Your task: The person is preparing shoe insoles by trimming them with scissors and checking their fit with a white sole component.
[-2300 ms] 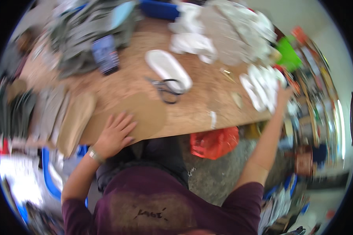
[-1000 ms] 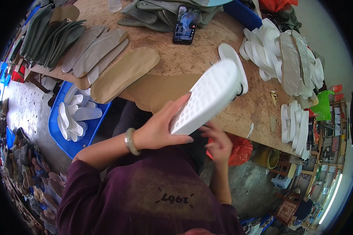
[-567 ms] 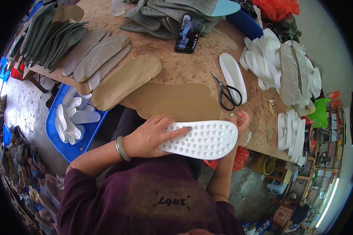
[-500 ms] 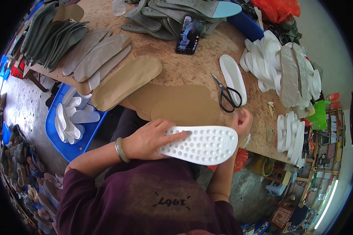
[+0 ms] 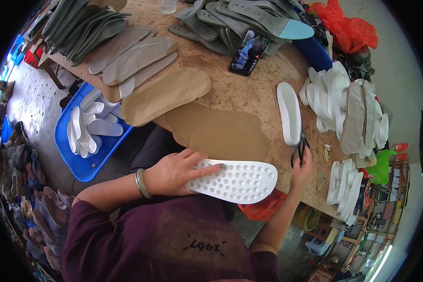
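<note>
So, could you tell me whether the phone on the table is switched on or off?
On: the phone lies face up on the table, its screen lit with a picture.

Matt white foam sole [image 5: 237, 181] (dimpled), rough chipboard table [image 5: 249, 96], dark metal scissors [image 5: 300, 149].

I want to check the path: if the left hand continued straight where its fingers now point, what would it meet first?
Probably only more of the white dimpled sole under the left hand; beyond its tip, the right hand with scissors.

White dimpled sole [image 5: 237, 180]; black scissors [image 5: 300, 149]; blue crate [image 5: 75, 162].
</note>
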`<state>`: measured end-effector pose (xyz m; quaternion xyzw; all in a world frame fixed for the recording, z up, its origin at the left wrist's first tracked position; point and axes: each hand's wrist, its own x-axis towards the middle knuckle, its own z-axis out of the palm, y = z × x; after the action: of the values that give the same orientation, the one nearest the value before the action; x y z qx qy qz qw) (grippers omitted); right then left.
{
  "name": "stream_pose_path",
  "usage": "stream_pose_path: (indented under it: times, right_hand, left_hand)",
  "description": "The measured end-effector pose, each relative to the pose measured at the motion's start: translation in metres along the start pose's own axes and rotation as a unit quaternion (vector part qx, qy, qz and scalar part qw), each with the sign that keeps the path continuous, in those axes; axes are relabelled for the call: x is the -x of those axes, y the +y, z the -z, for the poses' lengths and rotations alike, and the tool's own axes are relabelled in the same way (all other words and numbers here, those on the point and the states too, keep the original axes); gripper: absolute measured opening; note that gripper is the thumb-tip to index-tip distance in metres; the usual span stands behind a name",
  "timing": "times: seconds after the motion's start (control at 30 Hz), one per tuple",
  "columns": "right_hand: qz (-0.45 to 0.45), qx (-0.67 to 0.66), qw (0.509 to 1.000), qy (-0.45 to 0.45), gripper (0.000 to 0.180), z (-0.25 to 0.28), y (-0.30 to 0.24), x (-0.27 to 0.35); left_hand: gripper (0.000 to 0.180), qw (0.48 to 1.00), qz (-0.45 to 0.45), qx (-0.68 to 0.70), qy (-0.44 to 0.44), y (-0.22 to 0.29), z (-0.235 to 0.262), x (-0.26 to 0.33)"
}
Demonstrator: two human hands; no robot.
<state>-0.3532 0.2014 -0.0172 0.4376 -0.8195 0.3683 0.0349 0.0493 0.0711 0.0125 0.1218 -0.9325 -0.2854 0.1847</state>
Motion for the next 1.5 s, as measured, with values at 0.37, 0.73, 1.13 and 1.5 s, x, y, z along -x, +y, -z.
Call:
stream_pose_path:
  times: [0.37, 0.73, 1.13, 1.5]
  right_hand:
    - [-0.106, 0.051, 0.993, -0.02, 0.036, 0.049, -0.004, 0.037]
    - [-0.183, -0.592, 0.777, -0.111, 0.059, 0.006, -0.083, 0.099]
    - [-0.208, -0.582, 0.775, -0.135, 0.053, -0.001, -0.083, 0.097]
    - [-0.23, -0.6, 0.765, -0.049, 0.042, 0.002, -0.055, 0.076]
  left_hand:
    - [0.082, 0.999, -0.032, -0.024, -0.004, 0.008, -0.015, -0.02]
    - [0.081, 0.994, -0.013, 0.088, 0.057, 0.001, -0.004, -0.015]
    - [0.039, 0.66, 0.212, 0.717, 0.078, -0.019, -0.019, 0.021]
    - [0.039, 0.93, 0.153, 0.293, 0.163, -0.028, 0.002, 0.011]
